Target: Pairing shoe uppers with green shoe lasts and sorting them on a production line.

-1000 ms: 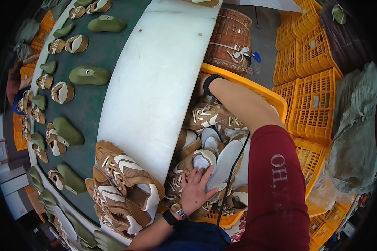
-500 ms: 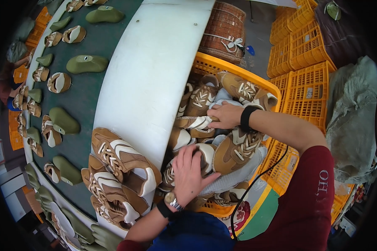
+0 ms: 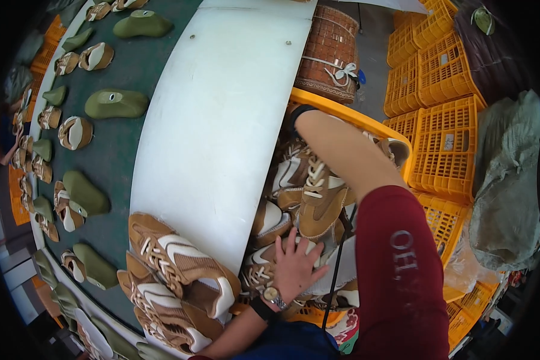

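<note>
At left, the piled brown-and-white mesh sneakers (image 3: 180,273) could be toppled off the smooth white panel (image 3: 216,120) by a forearm's (image 3: 240,333) nudge, while the grip of the mostly hidden right hand (image 3: 290,113) cannot be told, the left hand (image 3: 298,267) is spread wide, nothing clasped, and the tan laced sneaker (image 3: 318,210) inside the deep orange plastic crate (image 3: 405,144) could be snagged on the thin black cord (image 3: 336,270).

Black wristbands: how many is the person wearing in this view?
2: a black wristband, farther up the arm from the left hand than the watch, and a second black wristband on the right wrist, near the yellow crate's far end. Any under the sleeves would be hidden.
</note>
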Action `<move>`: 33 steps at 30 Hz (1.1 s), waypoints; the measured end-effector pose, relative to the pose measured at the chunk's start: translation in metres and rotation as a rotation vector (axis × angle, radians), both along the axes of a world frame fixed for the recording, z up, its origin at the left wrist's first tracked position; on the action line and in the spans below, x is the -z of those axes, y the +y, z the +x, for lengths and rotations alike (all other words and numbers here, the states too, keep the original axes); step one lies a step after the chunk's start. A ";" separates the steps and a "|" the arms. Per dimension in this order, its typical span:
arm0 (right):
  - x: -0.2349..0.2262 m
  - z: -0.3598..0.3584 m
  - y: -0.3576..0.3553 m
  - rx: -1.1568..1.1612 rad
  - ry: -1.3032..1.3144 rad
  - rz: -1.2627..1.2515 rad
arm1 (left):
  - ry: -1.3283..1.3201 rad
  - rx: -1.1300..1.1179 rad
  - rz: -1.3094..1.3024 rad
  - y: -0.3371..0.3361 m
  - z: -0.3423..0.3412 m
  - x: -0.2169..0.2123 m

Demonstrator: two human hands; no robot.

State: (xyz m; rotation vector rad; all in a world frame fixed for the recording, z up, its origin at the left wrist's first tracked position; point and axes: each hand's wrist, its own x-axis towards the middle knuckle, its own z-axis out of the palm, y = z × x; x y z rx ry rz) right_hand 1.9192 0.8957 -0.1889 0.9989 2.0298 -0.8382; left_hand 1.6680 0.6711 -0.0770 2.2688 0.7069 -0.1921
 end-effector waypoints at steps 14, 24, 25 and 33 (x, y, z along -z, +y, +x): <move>0.101 -0.109 0.129 -0.004 0.169 0.088 | -0.064 -0.008 -0.039 -0.003 -0.030 -0.006; 0.093 -0.139 0.165 -0.050 0.166 0.122 | -0.371 -0.266 -0.080 0.008 -0.040 -0.018; 0.091 -0.135 0.169 -0.043 0.161 0.131 | -0.350 -0.264 -0.020 0.009 -0.040 -0.021; 0.097 -0.126 0.190 -0.008 0.195 0.187 | -0.300 -0.390 -0.524 -0.045 -0.059 -0.004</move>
